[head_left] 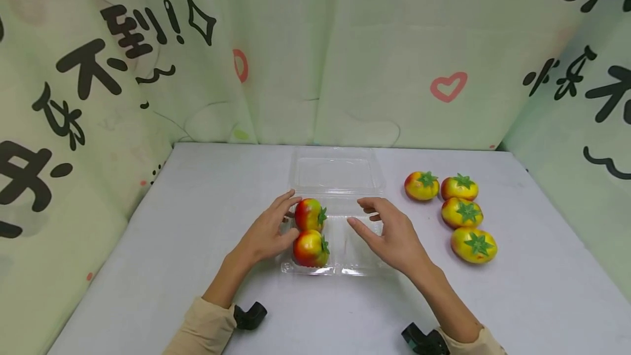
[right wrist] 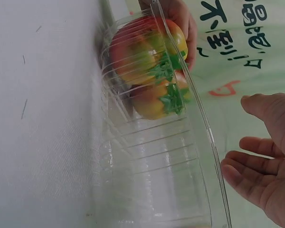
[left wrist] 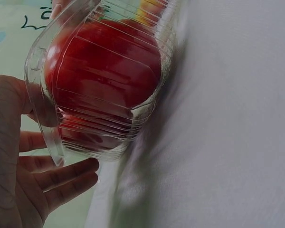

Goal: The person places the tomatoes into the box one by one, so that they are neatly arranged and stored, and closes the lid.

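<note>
A clear plastic clamshell box point(head_left: 337, 272) lies with its lid point(head_left: 337, 171) folded back, away from me. Two red-and-yellow tomatoes point(head_left: 311, 248) with green leafy tops sit one behind the other in its left half. Beside them at the left rim is my left hand point(head_left: 268, 233), fingers extended and thumb by the nearer tomato; whether it touches cannot be told. My right hand point(head_left: 394, 234) hovers over the box's right side, holding nothing, its fingers slightly bent and apart from the thumb. In the right wrist view, the box's right part point(right wrist: 152, 190) holds no tomato.
Several more tomatoes point(head_left: 462, 212) stand in a cluster on the white table point(head_left: 217, 190), right of the box. Printed green curtains point(head_left: 374, 59) surround the table's back and sides. A black wrist device point(head_left: 250, 315) is on each forearm, by the beige sleeves point(head_left: 207, 325).
</note>
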The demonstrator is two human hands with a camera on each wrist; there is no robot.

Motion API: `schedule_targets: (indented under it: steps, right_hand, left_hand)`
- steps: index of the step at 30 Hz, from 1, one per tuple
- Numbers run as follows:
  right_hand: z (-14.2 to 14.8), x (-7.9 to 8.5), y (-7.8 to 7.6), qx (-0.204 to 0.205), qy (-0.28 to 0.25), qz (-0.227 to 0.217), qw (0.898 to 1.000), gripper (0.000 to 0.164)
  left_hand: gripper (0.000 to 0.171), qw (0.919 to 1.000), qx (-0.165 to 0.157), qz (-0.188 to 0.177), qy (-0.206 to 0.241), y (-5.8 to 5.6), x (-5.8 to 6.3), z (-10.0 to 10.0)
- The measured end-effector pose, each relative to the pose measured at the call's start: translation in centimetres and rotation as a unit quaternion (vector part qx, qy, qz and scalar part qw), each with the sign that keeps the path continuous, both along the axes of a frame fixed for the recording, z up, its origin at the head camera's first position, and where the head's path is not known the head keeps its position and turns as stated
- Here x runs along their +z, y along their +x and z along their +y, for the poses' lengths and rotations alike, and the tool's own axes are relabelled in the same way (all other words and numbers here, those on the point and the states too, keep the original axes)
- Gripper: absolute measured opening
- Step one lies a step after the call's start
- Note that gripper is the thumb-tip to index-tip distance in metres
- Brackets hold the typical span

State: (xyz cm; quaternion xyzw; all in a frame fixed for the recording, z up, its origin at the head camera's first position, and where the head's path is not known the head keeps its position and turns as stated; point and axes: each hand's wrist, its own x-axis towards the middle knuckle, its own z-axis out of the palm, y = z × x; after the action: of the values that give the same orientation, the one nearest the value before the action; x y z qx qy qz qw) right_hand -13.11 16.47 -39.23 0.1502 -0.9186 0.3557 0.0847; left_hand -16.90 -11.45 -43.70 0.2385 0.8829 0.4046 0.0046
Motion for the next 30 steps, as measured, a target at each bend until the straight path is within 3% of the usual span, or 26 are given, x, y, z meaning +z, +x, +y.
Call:
schedule_targets:
  steps: [22, 30]
  right_hand:
    - [3.1, -0.2, -1.8, -0.035, 0.002, 0.046, 0.998, 0.043]
    - [4.1, 0.4, -2.7, -0.057, 0.010, 0.032, 0.998, 0.045]
  left_hand:
    - [0.066, 1.0000, -0.005, -0.003, -0.002, 0.1, 0.1, -0.1]
    - [0.067, 1.0000, -0.003, -0.004, 0.003, 0.1, 0.1, -0.1]
